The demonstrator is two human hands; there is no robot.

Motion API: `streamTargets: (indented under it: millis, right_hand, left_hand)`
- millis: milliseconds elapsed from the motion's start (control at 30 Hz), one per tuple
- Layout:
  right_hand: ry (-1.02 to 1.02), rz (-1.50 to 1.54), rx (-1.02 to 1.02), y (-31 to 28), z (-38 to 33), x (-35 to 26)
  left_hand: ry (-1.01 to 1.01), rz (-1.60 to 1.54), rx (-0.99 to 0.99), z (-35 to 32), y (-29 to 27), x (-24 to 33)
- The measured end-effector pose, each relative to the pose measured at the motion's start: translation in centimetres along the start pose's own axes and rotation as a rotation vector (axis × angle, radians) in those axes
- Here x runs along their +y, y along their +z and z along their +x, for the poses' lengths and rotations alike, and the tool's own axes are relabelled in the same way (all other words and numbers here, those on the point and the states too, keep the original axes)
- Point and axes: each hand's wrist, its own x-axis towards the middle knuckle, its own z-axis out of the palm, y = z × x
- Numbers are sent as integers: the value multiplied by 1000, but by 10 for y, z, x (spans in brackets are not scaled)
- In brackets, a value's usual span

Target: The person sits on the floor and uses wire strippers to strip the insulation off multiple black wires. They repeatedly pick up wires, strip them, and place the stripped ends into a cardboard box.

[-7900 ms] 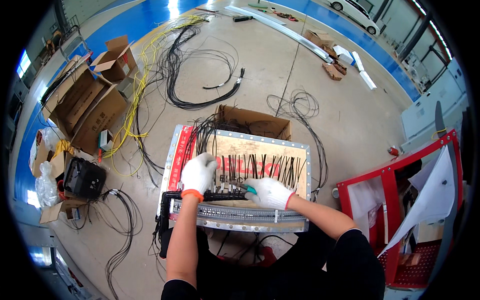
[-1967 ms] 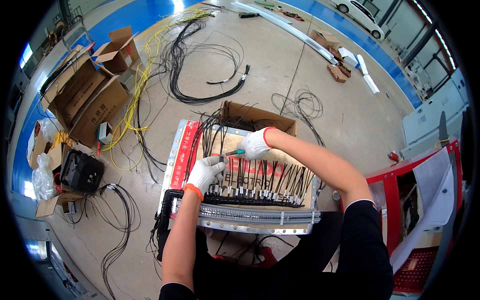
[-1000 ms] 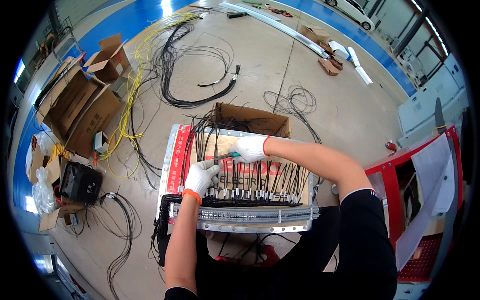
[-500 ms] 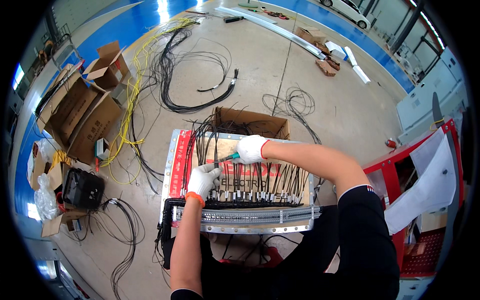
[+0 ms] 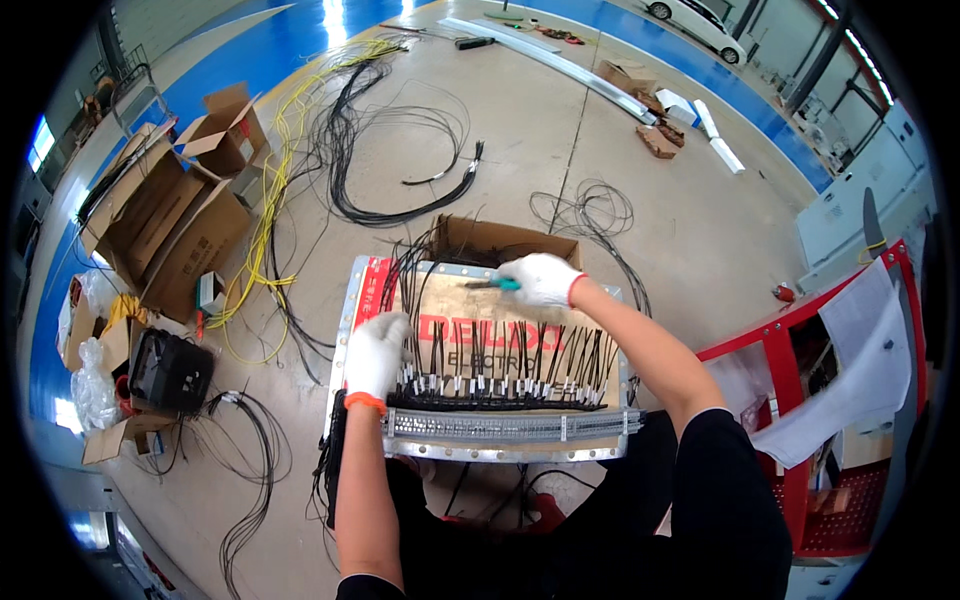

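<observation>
My right hand, in a white glove, is closed around green-handled pliers above the upper part of a panel covered with printed cardboard. The jaws point left, apart from the wires. My left hand, gloved too, is at the panel's left side with fingers curled; what they hold, if anything, is hidden. Long black wires rise just above it. Across the panel stands a row of short black wires with white labels. Below them lie a black wire bundle and a grey slotted metal rail.
An open cardboard box with wires inside stands beyond the panel. Black cable coils and yellow cables lie on the floor. Cardboard boxes and a black case are at left, a red rack with papers at right.
My right hand has moved right and up with the pliers, away from the wires. My left hand has shifted left and slightly up. The hands are now farther apart.
</observation>
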Motion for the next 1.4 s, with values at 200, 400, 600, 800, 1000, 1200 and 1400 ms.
streamTargets:
  millis: [200, 400, 600, 800, 1000, 1200, 1400]
  right_hand:
    - [322, 656, -13, 1, -62, -63]
    - [127, 594, -2, 75, -105, -100]
    - [253, 371, 280, 104, -114, -127]
    - [187, 419, 584, 117, -119, -132]
    - [208, 458, 674, 123, -119, -130]
    - [218, 521, 746, 125, -119, -128]
    - [214, 555, 734, 121, -122, -131]
  left_hand:
    - [-87, 204, -219, -15, -23, -14]
    - [63, 426, -132, -10, -4, -23]
    - [263, 680, 14, -15, 19, -15]
    - [207, 825, 72, -17, 22, -13]
    - [106, 602, -5, -13, 10, -16]
    - [69, 1010, 33, -14, 22, -7]
    - [104, 811, -86, -2, 15, -23]
